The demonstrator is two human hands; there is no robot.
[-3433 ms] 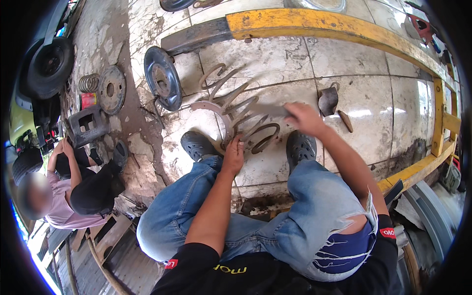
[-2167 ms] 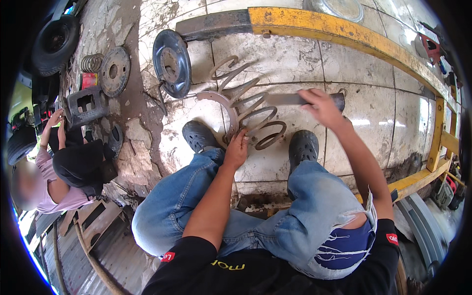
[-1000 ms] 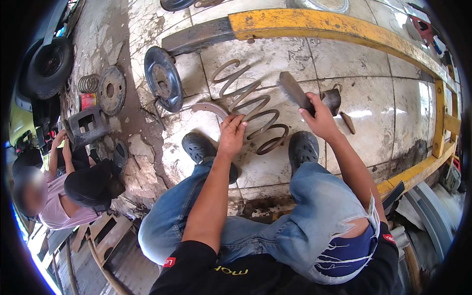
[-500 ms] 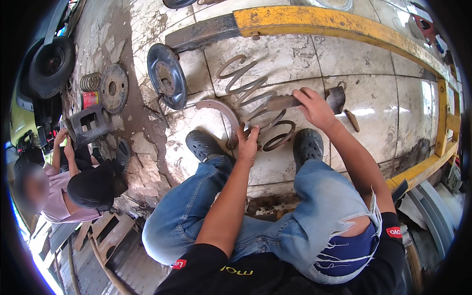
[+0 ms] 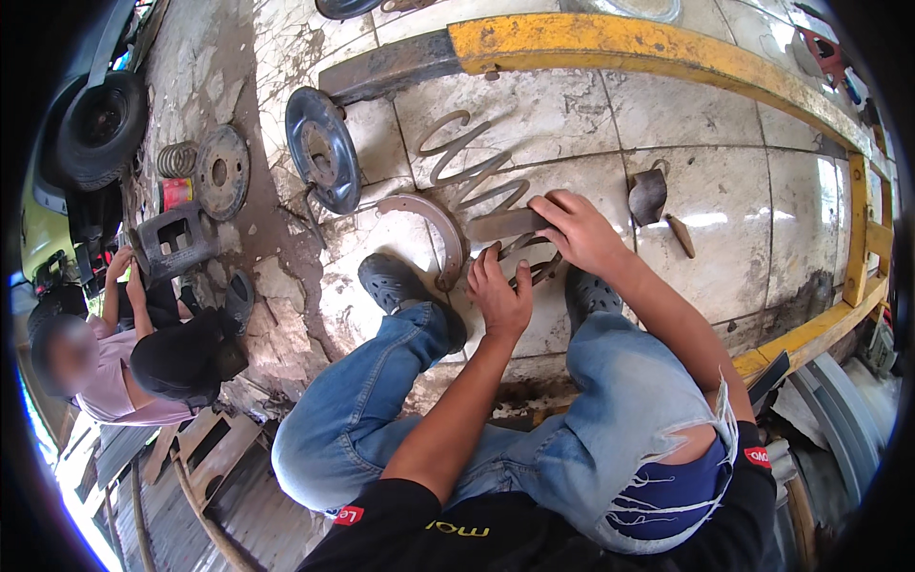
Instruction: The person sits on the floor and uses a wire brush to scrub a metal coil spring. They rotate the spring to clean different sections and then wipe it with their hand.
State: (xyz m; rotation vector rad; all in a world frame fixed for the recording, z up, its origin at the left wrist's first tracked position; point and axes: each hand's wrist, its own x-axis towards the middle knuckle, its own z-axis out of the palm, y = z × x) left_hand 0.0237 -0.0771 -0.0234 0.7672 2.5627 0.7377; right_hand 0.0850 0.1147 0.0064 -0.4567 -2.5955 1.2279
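A rusty coil spring (image 5: 467, 170) lies on the tiled floor in front of me, its near end between my feet. My left hand (image 5: 501, 294) is curled at the spring's near coils, thumb and fingers around them; the exact contact is partly hidden. In my right hand (image 5: 583, 234) is a flat brown strip (image 5: 503, 225), pinched at its right end and laid across the spring's coils. The strip's material is unclear. Beside my left shoe, a curved brake shoe (image 5: 440, 234) rests on the floor.
A dark round metal disc (image 5: 322, 153) stands left of the spring. A yellow steel frame (image 5: 610, 43) runs along the far and right sides. A curved brown scrap (image 5: 648, 197) and small wedge-shaped piece (image 5: 680, 235) lie right. Another person (image 5: 133, 362) sits at left near metal parts.
My right hand has moved left and nearer with the strip, across the coils. My left hand has shifted slightly right and nearer along the spring, whose near end has moved slightly.
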